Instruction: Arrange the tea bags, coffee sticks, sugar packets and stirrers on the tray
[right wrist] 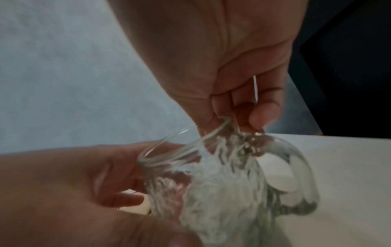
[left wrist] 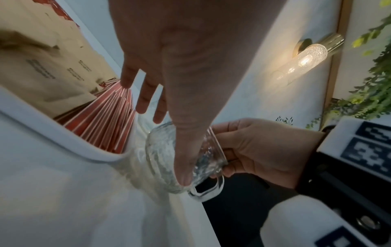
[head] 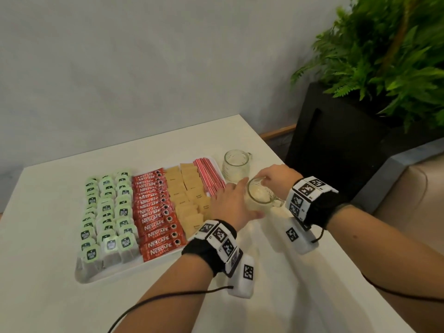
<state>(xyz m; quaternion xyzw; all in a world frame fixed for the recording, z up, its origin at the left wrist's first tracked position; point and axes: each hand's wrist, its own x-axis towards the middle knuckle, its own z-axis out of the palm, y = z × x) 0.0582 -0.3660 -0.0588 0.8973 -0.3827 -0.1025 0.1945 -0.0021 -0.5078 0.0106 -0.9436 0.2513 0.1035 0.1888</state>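
Note:
A white tray (head: 115,275) holds rows of green tea bags (head: 108,212), red coffee sticks (head: 156,212), tan sugar packets (head: 187,195) and striped stirrers (head: 209,174). Just right of the tray, a clear glass mug (head: 260,198) is tilted a little above the table. My right hand (head: 263,180) pinches its rim near the handle. My left hand (head: 240,200) lies with straight fingers against the mug's tray side, thumb along its front. The left wrist view shows the thumb (left wrist: 186,133) on the mug (left wrist: 160,158) beside the stirrers (left wrist: 110,120). The right wrist view shows my right hand (right wrist: 243,108) pinching the rim.
A second empty glass mug (head: 236,167) stands behind the held one, close to the tray's far right corner. The table's right edge runs just beyond my right wrist. A black planter (head: 336,140) with a fern stands off the table at the right. A grey wall backs the table.

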